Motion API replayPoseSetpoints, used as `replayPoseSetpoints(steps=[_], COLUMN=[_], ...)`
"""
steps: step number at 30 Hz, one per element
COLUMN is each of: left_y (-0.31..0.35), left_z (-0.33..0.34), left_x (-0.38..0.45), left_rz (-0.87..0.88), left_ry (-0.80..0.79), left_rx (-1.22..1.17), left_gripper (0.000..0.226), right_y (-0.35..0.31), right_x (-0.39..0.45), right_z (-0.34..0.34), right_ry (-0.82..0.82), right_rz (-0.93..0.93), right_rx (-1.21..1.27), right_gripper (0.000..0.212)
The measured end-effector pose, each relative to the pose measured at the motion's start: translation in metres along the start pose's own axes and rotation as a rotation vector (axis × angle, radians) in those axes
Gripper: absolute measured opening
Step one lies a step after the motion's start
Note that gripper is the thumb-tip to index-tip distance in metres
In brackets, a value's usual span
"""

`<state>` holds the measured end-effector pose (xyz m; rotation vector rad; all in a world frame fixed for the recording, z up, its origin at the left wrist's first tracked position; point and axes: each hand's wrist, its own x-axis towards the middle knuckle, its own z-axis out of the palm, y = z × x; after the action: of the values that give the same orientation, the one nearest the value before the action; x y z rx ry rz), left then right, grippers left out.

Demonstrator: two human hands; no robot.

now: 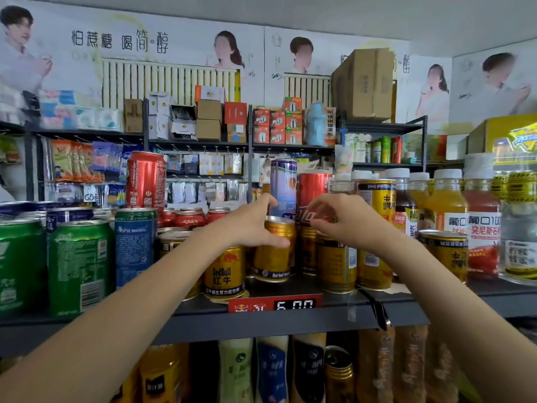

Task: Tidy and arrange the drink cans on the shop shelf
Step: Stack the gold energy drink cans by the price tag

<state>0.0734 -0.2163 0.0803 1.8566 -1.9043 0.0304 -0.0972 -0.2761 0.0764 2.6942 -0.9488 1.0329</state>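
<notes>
The dark shelf [290, 318] carries rows of cans. A gold can [273, 254] stands mid-shelf among other gold ones, and my left hand [247, 225] has its grip around its top. My right hand [345, 219] pinches the red can [312, 193] just behind.

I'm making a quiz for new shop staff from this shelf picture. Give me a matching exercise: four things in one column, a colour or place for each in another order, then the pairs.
Things
1. Can under the left hand
2. Tall can stacked on the low red cans
3. Can at the shelf's left end
4. Price tag

Colour or place
A. green
B. on the shelf's front edge
C. gold
D. red

Pairs: 1-C, 2-D, 3-A, 4-B
</notes>
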Motion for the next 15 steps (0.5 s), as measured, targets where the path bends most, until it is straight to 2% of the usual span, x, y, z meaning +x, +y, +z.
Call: replayPoseSetpoints(steps=[3, 6, 9, 12, 15], left_y=[-0.003, -0.007, -0.011, -0.009, -0.005], left_z=[0.009, 0.011, 0.005, -0.002, -0.003], left_x=[0.004, 0.008, 0.01, 0.007, 0.001], left_rz=[0.012, -0.005, -0.011, 0.014, 0.054], left_ry=[-0.04, -0.107, -0.138, 0.029, 0.226], left_rx=[0.18, 0.235, 0.236, 0.128, 0.039], left_gripper=[0.072, 0.062, 0.051, 0.042, 0.034], right_y=[0.011, 0.015, 0.014, 0.011, 0.007], right_x=[-0.002, -0.004, -0.006, -0.009, -0.01], right_z=[-0.006, -0.013, -0.01, 0.004, 0.019], right_ry=[-0.012, -0.026, -0.16, -0.231, -0.131], right_rz=[0.011, -0.003, 0.06, 0.131, 0.138], right_rx=[-0.118, -0.261, -0.391, -0.459, -0.575], right_gripper=[0.024, 0.024, 0.039, 0.053, 0.066])
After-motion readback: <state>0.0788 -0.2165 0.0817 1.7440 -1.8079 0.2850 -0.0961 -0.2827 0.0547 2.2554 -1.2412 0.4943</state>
